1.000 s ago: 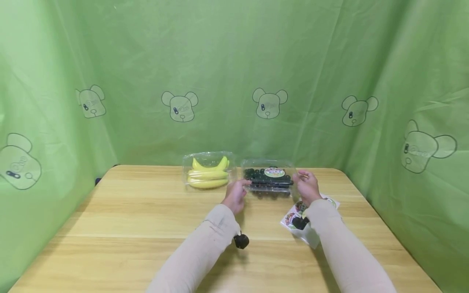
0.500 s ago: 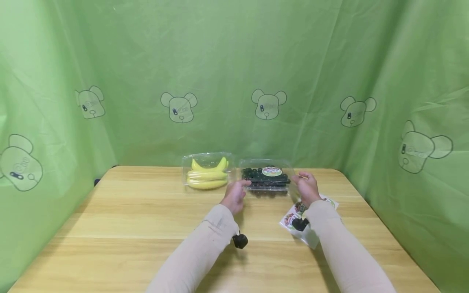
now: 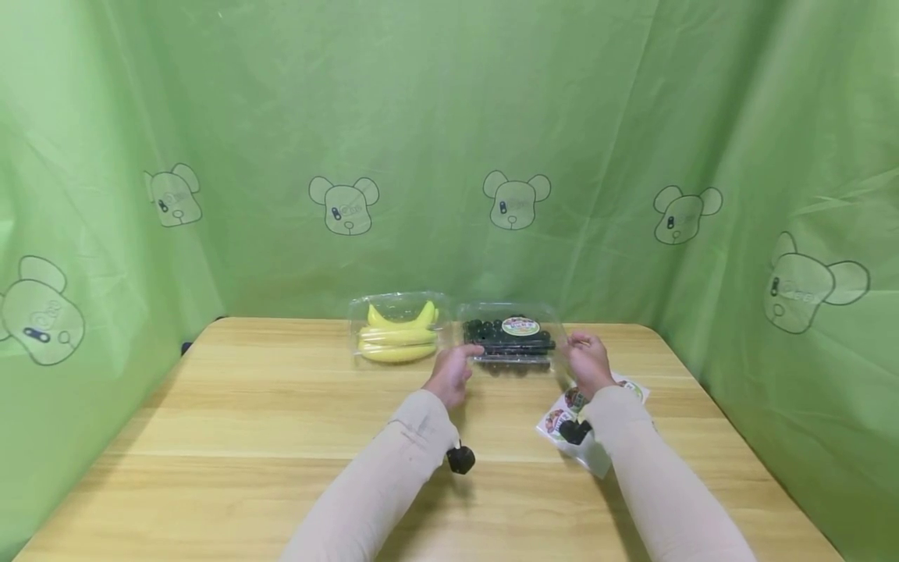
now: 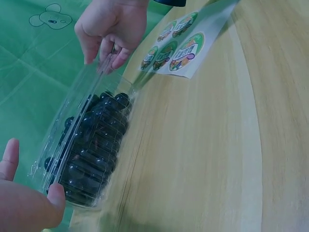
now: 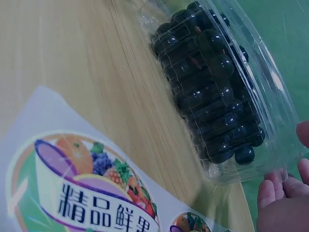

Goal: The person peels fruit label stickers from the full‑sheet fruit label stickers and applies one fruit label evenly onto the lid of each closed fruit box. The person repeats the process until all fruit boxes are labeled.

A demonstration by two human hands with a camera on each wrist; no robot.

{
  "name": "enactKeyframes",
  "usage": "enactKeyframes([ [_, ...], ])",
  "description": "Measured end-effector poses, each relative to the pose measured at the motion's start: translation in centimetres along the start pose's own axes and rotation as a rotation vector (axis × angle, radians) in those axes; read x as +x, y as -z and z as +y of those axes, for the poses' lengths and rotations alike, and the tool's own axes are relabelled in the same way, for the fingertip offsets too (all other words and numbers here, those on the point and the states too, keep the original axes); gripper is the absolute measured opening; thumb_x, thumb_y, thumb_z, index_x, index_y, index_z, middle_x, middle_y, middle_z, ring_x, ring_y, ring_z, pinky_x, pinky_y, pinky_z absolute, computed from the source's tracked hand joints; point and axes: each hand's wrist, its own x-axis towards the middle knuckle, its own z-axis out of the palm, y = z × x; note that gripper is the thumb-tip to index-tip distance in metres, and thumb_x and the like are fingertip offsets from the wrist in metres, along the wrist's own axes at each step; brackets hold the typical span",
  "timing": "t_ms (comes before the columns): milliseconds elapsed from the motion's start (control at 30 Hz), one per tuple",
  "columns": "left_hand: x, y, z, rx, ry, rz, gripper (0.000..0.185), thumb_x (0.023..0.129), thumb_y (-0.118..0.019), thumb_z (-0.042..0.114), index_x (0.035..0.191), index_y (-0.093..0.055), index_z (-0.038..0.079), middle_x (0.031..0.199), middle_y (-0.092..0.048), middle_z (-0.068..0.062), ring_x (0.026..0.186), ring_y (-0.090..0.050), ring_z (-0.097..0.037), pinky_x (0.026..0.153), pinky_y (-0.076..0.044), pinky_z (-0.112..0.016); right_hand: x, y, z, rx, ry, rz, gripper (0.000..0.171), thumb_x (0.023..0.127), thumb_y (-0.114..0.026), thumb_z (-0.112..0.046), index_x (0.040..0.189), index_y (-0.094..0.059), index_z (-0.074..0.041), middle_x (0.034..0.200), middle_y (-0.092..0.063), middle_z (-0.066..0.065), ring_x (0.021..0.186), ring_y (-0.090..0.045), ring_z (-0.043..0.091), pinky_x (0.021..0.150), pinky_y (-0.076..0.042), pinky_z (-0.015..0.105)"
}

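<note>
A clear plastic box of blueberries (image 3: 510,341) with a round label on its lid lies at the far middle of the wooden table (image 3: 281,421). My left hand (image 3: 465,357) grips the box's left end, thumb (image 4: 9,155) on top and a fingertip against its side. My right hand (image 3: 574,345) holds the right end, its curled fingers (image 4: 107,50) pinching the lid's rim. In the right wrist view the box (image 5: 217,96) lies close before my right fingertips (image 5: 275,191). Both arms wear beige sleeves.
A clear box of bananas (image 3: 399,332) stands directly left of the blueberry box, almost touching it. A sheet of round fruit stickers (image 3: 562,417) lies under my right forearm. Green printed cloth (image 3: 449,156) walls the table on three sides.
The blueberry box has slid a little back and to the left, closer to the banana box. Both hands stayed on its ends.
</note>
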Motion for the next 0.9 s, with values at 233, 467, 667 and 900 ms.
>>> enactKeyframes([
  [233,0.26,0.12,-0.04,-0.001,0.030,-0.015,0.061,0.088,-0.063,0.016,0.143,-0.042,0.000,0.160,-0.010,-0.016,0.141,-0.016,-0.048,0.109,-0.006,-0.069,-0.33,-0.23,0.23,-0.121,0.026,0.040,0.050,0.095,-0.052,-0.006,0.141,-0.036,0.005,0.141,-0.042,0.024,0.126,-0.043,0.037,0.106,-0.039,0.043],
  [467,0.30,0.08,-0.02,0.015,0.044,-0.029,0.065,0.090,-0.061,0.018,0.147,-0.035,0.002,0.160,-0.006,-0.017,0.141,-0.013,-0.048,0.109,-0.006,-0.069,-0.73,-0.48,0.15,-0.152,0.011,0.038,0.049,0.098,-0.051,-0.012,0.142,-0.035,0.003,0.141,-0.042,0.023,0.125,-0.043,0.037,0.107,-0.037,0.045],
  [667,0.43,0.03,0.19,0.012,0.044,-0.057,0.057,0.091,-0.060,0.018,0.144,-0.042,0.003,0.161,-0.003,-0.015,0.141,-0.012,-0.048,0.108,-0.004,-0.071,-0.49,-0.64,-0.02,-0.160,0.017,0.054,0.048,0.097,-0.051,-0.010,0.141,-0.036,0.005,0.138,-0.043,0.024,0.124,-0.044,0.038,0.107,-0.038,0.044],
  [900,0.50,0.02,0.55,-0.024,0.055,-0.073,0.076,0.092,-0.060,0.018,0.154,-0.018,0.008,0.161,0.002,-0.013,0.142,-0.010,-0.046,0.108,-0.003,-0.071,-0.25,-0.77,-0.21,-0.165,0.015,0.060,0.048,0.096,-0.051,-0.007,0.140,-0.036,0.006,0.137,-0.044,0.025,0.124,-0.044,0.038,0.106,-0.040,0.043],
])
